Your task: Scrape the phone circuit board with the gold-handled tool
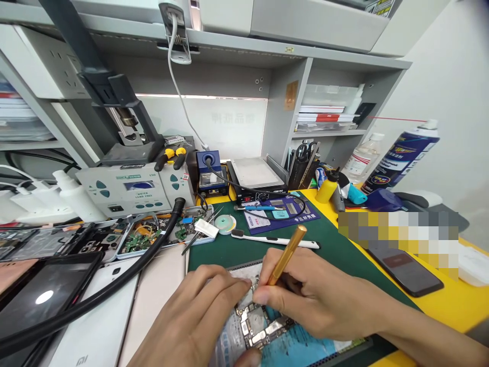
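Observation:
A phone circuit board (256,320) lies on a light blue, stained work pad (298,346) atop the green mat. My left hand (202,306) steadies the board, fingertips at its far edge and thumb at the near edge. Pinched in my right hand (321,293) is a slim brass-coloured pen-like tool (287,255), tilted with its top up and to the right. Its tip points down at the board's far part, hidden behind my fingers. The thumb of my right hand is close above the board.
A black hose (153,255) curves over phones (99,306) on the left. Behind the pad lie a toothbrush (275,239), a solder spool (225,224) and tweezers (196,237). A hot-air station (133,188) stands back left; a spray can (401,158) and a phone (407,267) are right.

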{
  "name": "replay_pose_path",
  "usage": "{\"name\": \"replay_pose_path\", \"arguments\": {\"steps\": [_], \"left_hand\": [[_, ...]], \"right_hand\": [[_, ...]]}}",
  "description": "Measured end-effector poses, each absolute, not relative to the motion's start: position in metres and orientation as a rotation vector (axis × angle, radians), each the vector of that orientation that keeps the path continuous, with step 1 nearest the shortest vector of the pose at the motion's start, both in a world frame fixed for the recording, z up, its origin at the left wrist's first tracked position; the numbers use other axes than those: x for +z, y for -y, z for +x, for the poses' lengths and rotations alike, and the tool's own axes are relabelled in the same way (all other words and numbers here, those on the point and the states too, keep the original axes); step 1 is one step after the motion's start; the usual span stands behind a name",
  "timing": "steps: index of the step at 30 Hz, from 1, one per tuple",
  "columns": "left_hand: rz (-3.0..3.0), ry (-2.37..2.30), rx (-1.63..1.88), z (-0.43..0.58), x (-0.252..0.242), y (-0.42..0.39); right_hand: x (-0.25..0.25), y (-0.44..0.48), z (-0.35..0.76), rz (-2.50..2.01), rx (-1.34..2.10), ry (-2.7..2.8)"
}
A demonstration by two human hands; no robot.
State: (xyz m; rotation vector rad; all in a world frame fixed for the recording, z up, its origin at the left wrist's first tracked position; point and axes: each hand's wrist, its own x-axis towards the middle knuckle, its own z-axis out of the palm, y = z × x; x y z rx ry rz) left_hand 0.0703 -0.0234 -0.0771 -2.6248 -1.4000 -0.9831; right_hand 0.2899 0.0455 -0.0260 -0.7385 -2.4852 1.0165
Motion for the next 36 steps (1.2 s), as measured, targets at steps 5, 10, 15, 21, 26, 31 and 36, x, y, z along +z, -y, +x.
{"name": "replay_pose_path", "arguments": {"steps": [5,10,15,21,26,31,36], "left_hand": [[-2.622,1.385,-0.979,0.069,-0.078,0.024],[-2.672,1.270,-0.870,0.061,-0.073,0.023],[-2.652,1.187,-0.852,0.061,-0.072,0.019],[-2.668,1.206,-0.815,0.059,-0.073,0.021],[-2.677,1.217,-0.819,0.057,-0.072,0.023],[-2.701,1.244,-0.816,0.060,-0.069,0.020],[-2.707,1.223,-0.825,0.062,-0.069,0.019]], "right_hand": [[-0.026,-0.046,0.289,-0.751,1.139,2.347],[-0.024,-0.045,0.288,-0.766,1.110,2.371],[-0.025,-0.044,0.289,-0.786,1.081,2.395],[-0.025,-0.043,0.289,-0.791,1.018,2.424],[-0.026,-0.041,0.289,-0.778,1.040,2.425],[-0.024,-0.041,0.289,-0.756,1.004,2.484],[-0.022,-0.042,0.288,-0.704,0.931,2.537]]}}
